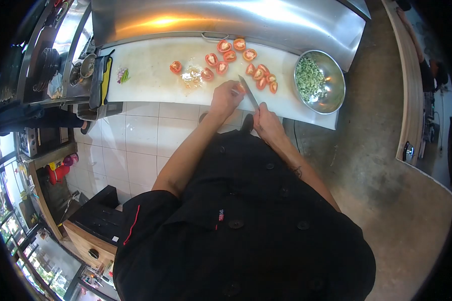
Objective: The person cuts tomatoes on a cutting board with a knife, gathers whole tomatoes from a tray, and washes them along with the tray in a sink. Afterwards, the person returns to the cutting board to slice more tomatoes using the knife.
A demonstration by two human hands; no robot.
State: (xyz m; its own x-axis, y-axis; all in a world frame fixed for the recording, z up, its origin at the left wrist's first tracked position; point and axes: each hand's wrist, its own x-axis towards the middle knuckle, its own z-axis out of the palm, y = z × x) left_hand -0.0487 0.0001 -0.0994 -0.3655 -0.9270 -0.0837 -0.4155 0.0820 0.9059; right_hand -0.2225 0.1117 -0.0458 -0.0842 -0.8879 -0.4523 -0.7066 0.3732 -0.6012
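Observation:
My left hand [225, 99] pinches a piece of tomato [241, 89] near the front edge of the white cutting board [148, 65]. In my right hand [268, 124] is the handle of a knife [249, 94], its blade angled up and left, right beside that piece. Several tomato halves [229, 56] lie cut side up behind my hands. To the right of the blade sits a cluster of tomato wedges [261, 78]. Wet pulp and seeds [193, 76] are spread on the board to the left, between two of the halves.
A steel bowl [339, 95] of chopped green and white vegetable [310, 79] stands at the board's right end. Green and purple scraps [122, 76] lie at the left, near a yellow-and-black item [106, 80]. A steel backsplash [226, 17] rises behind the board.

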